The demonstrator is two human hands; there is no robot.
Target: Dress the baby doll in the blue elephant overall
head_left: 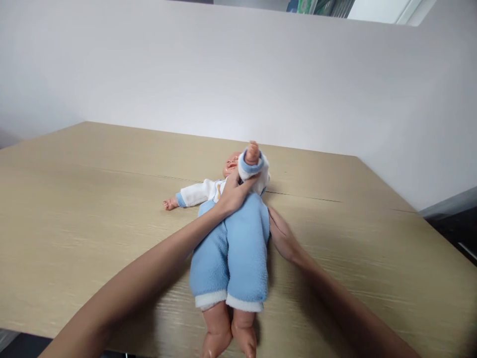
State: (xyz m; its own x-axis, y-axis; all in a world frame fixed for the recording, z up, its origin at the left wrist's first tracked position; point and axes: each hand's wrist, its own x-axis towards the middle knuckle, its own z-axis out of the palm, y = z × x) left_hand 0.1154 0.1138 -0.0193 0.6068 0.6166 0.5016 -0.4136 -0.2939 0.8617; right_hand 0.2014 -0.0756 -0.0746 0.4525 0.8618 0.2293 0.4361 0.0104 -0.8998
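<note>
A baby doll (pixel 248 243) lies on its back on the table, feet towards me, in light blue fleece trousers and a white top with blue cuffs. My left hand (pixel 234 195) reaches across its chest and grips the raised sleeve (pixel 246 175) on the right side, thumb and fingers around it. The doll's small hand (pixel 252 153) points up from that cuff. My right hand (pixel 282 234) is against the doll's right-hand side at the trouser waist, its fingertips tucked out of sight. The other doll arm (pixel 192 195) stretches out to the left. Its head (pixel 231 164) is partly covered by the raised arm.
The pale wooden table (pixel 93 214) has a seam running across it behind the doll. A white partition (pixel 223 74) rises at its far edge, with an opening at the top right showing things behind. Something dark (pixel 454 223) stands beyond the right edge.
</note>
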